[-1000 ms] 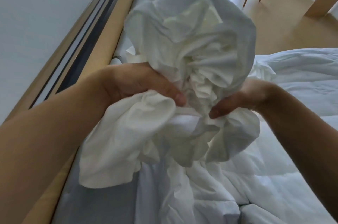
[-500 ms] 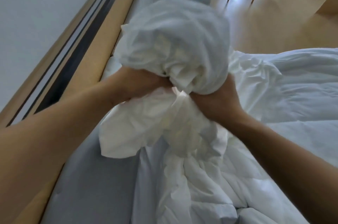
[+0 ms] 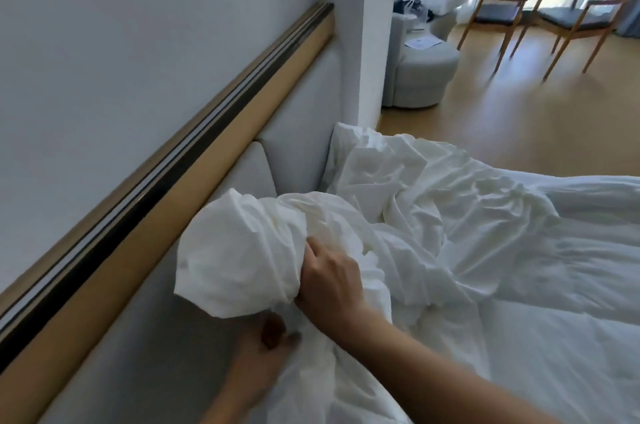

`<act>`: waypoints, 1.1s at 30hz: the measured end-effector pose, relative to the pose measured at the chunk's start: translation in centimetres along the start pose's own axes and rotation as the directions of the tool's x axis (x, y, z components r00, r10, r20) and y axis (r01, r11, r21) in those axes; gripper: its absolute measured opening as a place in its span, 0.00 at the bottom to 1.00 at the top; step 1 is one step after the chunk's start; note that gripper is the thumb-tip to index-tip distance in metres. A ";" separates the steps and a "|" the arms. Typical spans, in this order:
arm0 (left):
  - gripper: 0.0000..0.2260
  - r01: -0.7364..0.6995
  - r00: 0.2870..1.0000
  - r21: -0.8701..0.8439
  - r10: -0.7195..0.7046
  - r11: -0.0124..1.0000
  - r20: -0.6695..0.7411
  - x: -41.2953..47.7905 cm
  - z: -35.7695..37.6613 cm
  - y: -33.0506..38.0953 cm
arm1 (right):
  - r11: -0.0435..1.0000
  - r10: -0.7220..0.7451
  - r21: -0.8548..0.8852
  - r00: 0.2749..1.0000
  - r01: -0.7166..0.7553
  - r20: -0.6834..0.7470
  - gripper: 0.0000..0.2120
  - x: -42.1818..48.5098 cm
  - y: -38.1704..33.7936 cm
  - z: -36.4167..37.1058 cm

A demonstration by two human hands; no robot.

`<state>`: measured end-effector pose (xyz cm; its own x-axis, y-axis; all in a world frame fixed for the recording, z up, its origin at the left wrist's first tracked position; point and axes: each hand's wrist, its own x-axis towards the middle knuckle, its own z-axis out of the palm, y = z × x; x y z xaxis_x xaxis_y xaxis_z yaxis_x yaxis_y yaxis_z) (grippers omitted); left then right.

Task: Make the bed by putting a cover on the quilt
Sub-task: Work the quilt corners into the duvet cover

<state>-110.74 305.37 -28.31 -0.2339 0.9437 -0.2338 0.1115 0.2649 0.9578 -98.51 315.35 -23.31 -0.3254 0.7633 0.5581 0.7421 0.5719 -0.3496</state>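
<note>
Head view: cover bundle (image 3: 239, 250) left of centre, gripped from its right by right hand (image 3: 329, 281), pinched beneath by left hand (image 3: 263, 351).

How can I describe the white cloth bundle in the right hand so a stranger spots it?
Follow the long wooden wall rail down to the grey padded headboard. Before it stands a rounded white cloth bundle, its neck gripped by the right hand; the other white bedding lies spread out.
</note>
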 end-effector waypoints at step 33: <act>0.44 0.072 0.932 -0.680 -0.291 0.730 -0.214 -3.2 -2.8 -10.6 | -0.099 0.660 0.018 -0.052 -0.995 0.749 0.42 -12.0 2.8 8.9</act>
<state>-113.84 299.01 -37.24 -0.4575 0.7603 -0.4611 -0.5918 0.1267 0.7961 -97.75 310.48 -37.68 0.0674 0.5630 -0.8237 0.2400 -0.8105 -0.5344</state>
